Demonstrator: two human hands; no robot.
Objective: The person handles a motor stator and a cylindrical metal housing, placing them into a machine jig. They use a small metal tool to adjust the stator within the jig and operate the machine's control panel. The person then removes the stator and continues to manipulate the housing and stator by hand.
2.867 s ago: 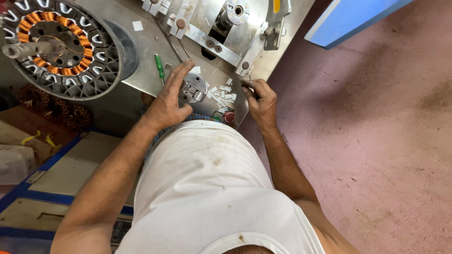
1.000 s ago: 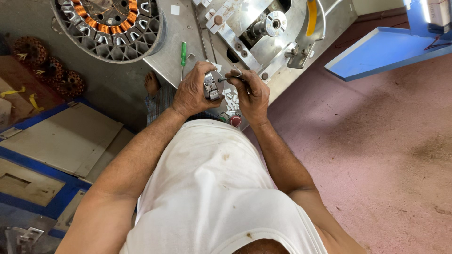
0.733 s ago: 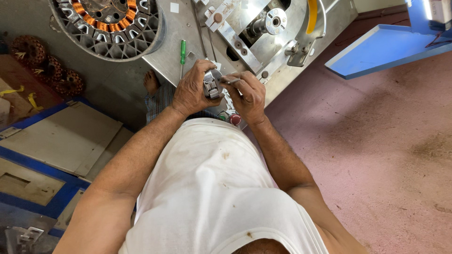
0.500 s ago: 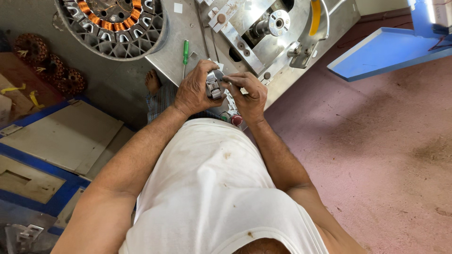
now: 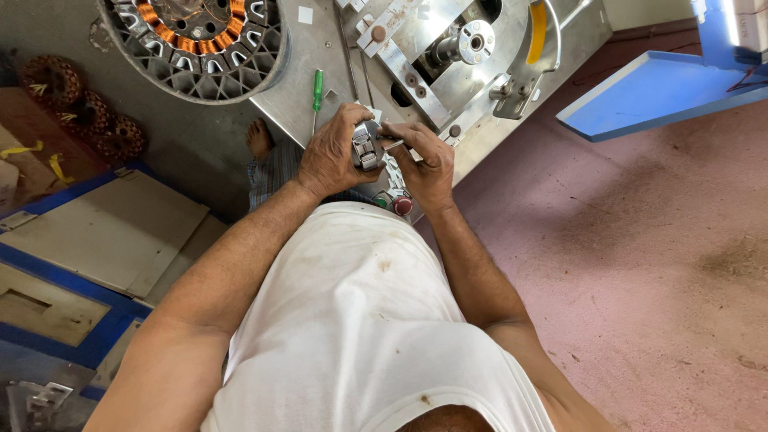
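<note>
Reddish concrete floor [image 5: 640, 264] fills the right of your view, and a steel tabletop [image 5: 288, 104] runs across the top with a metal machine [image 5: 448, 48] bolted at about 12 o'clock. Both your hands meet at the tabletop's near edge. Your left hand [image 5: 332, 156] wraps around a small metal block [image 5: 366, 148], fingers curled tight on it, thumb over the top. Your right hand [image 5: 428, 160], at 3 o'clock from the block, pinches a thin metal pin [image 5: 392, 145] between thumb and forefinger, its tip touching the block's side.

You seem to be fitting or working the pin into the block; the step looks like it is in the middle, with the pin at the surface but not clearly seated. Any further push calls for holding the block steady and keeping the pin square to it.

A green screwdriver [image 5: 318, 90] lies at 11 o'clock from your hands. A large round wound coil ring [image 5: 192, 32] sits at 10 o'clock. A red button [image 5: 402, 206] shows just below your right hand. On the floor at 9 o'clock lie small copper coils [image 5: 84, 112]. No bin or tray with contents is visible.
</note>
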